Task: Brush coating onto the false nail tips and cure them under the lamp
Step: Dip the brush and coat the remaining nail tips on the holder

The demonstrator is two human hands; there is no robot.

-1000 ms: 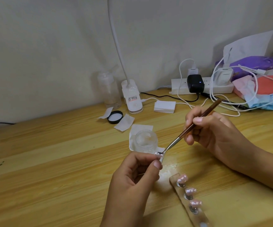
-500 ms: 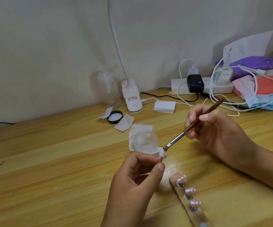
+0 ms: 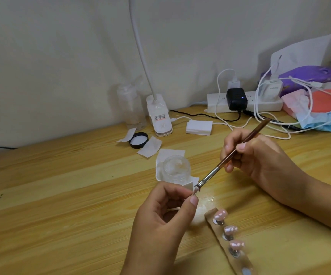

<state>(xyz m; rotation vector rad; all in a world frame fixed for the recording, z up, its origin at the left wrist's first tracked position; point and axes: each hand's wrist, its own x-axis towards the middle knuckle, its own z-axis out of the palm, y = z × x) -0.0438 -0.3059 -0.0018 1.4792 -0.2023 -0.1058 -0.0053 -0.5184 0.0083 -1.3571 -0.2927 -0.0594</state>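
My left hand point(image 3: 164, 219) pinches a small pale false nail tip point(image 3: 194, 192) between thumb and fingers, raised above the wooden desk point(image 3: 61, 195). My right hand point(image 3: 260, 157) grips a brown-handled brush point(image 3: 238, 150) like a pen, and its bristle end touches the tip. A clear strip holder point(image 3: 210, 216) lies to the lower right with three pink nail tips point(image 3: 221, 214) standing on it. An open clear jar of gel point(image 3: 177, 169) sits on white paper just behind my left hand. The white gooseneck lamp point(image 3: 160, 120) stands at the back by the wall.
A black jar lid point(image 3: 138, 139) and white wipes point(image 3: 149, 146) lie near the lamp base, beside a clear bottle point(image 3: 130, 108). A stack of white pads point(image 3: 199, 127), a power strip point(image 3: 246, 102) with chargers and cables, and a heap of bags point(image 3: 319, 100) crowd the back right.
The brush lifted slightly from the pinched tip, then came back down onto it. My right hand shifted a little. My left hand stayed nearly still.
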